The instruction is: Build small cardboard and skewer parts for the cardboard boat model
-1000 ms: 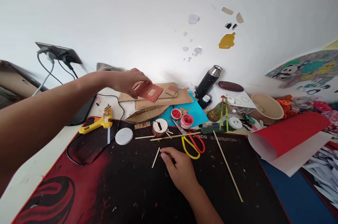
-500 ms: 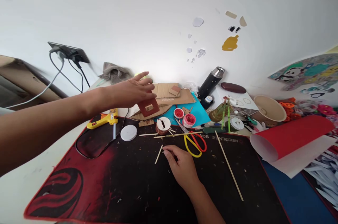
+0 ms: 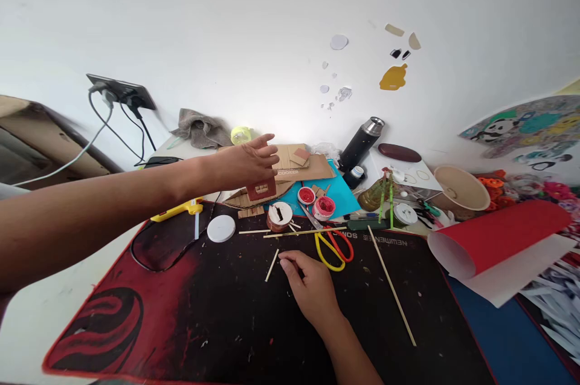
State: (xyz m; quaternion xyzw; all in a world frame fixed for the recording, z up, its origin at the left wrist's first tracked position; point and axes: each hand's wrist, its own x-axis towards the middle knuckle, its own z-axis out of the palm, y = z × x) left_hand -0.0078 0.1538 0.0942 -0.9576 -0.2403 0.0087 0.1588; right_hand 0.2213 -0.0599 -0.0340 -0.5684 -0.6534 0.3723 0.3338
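My left hand (image 3: 256,162) reaches over the far side of the mat and grips the upper part of a red-brown cardboard piece (image 3: 261,190) with a small window opening. Some of its fingers are stretched out, and its palm hides the top of the piece. Beneath lies a curved corrugated cardboard shape (image 3: 238,199). Over the middle of the black mat (image 3: 235,312), my right hand (image 3: 310,285) is closed, its fingertips at the upper end of a short pale stick (image 3: 272,265). Longer thin sticks (image 3: 392,285) lie around it.
A yellow glue gun (image 3: 174,211) and a white lid (image 3: 221,228) are at the left. Scissors (image 3: 333,249), open red paint pots (image 3: 324,207) and a brown pot (image 3: 278,217) stand ahead. Farther back is a black flask (image 3: 362,143); red rolled paper (image 3: 502,237) lies right.
My left hand has shifted slightly right and down with the red-brown piece, which now looks more upright. A yellow-green object behind it is more exposed. My right hand is nearly still.
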